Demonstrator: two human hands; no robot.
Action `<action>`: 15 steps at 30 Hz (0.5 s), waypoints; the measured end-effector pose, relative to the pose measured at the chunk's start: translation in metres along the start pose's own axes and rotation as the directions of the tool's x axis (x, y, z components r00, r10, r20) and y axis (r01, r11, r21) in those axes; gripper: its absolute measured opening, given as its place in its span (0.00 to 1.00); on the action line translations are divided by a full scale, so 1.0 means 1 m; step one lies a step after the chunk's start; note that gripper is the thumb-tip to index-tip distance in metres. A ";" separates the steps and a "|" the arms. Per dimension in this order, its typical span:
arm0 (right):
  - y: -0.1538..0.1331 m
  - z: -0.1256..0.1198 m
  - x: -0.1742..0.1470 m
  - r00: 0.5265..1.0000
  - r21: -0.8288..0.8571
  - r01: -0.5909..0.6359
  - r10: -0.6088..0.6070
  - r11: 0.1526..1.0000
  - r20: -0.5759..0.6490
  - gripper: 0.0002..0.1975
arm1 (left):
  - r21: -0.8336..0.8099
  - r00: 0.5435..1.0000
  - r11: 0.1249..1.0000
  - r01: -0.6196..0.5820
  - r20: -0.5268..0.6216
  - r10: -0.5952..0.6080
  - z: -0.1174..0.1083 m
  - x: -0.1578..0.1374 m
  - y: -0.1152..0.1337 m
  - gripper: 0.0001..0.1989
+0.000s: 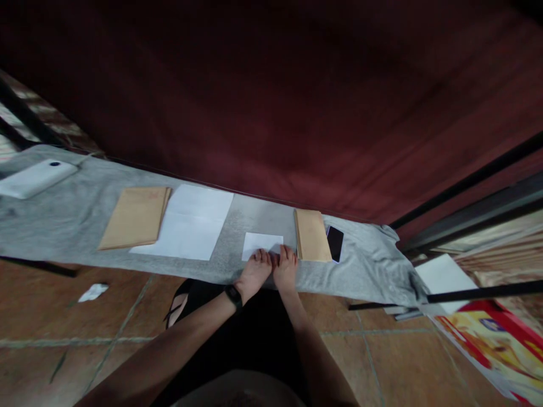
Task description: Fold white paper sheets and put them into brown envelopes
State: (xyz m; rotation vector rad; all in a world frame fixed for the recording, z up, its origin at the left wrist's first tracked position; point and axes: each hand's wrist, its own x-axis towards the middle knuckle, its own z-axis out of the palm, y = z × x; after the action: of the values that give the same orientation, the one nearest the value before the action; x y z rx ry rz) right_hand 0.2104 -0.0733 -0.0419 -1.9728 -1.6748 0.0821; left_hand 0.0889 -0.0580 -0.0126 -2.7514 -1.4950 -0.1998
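A small white sheet of paper (262, 241), perhaps folded, lies on the grey cloth in front of me. My left hand (255, 268), with a dark band on its wrist, has its fingers curled on the near edge of this paper. Close beside it, my right hand (285, 268) grips the near right corner, fingers bent and together. Both thumbs are mostly hidden. Right of the paper is a stack of brown envelopes (313, 234), its left edge near my right hand. Larger white sheets (197, 220) lie to the left, partly under another brown envelope stack (134, 217).
A dark-screened phone (335, 243) lies against the right envelopes. A white device (36, 178) rests at the far left of the cloth-covered table (360, 265). Dark red fabric (271, 102) hangs behind. A colourful box (496, 345) stands at the lower right.
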 end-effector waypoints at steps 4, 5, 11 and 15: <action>-0.004 -0.002 0.005 0.999 0.030 -0.048 0.048 0.998 0.015 0.22 | -0.017 0.999 0.999 0.052 -0.007 -0.052 0.000 0.003 0.010 0.24; -0.004 -0.002 0.007 0.998 0.051 -0.070 0.069 0.996 0.012 0.22 | -0.035 0.998 0.997 0.062 -0.009 -0.063 -0.001 0.003 0.011 0.24; 0.006 -0.003 0.014 0.973 0.455 -0.225 0.226 0.862 0.052 0.22 | -0.129 0.994 0.987 0.093 -0.040 -0.099 -0.020 0.008 -0.008 0.18; 0.007 -0.010 0.012 0.907 0.717 -0.400 0.362 0.570 0.218 0.28 | -0.516 0.905 0.798 0.312 -0.096 -0.415 -0.038 0.013 -0.028 0.14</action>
State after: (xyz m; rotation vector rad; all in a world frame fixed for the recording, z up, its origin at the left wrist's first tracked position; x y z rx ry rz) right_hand 0.2233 -0.0666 -0.0335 -1.6063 -0.9286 0.8583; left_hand 0.0684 -0.0338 0.0252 -2.6014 -2.1491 -0.9674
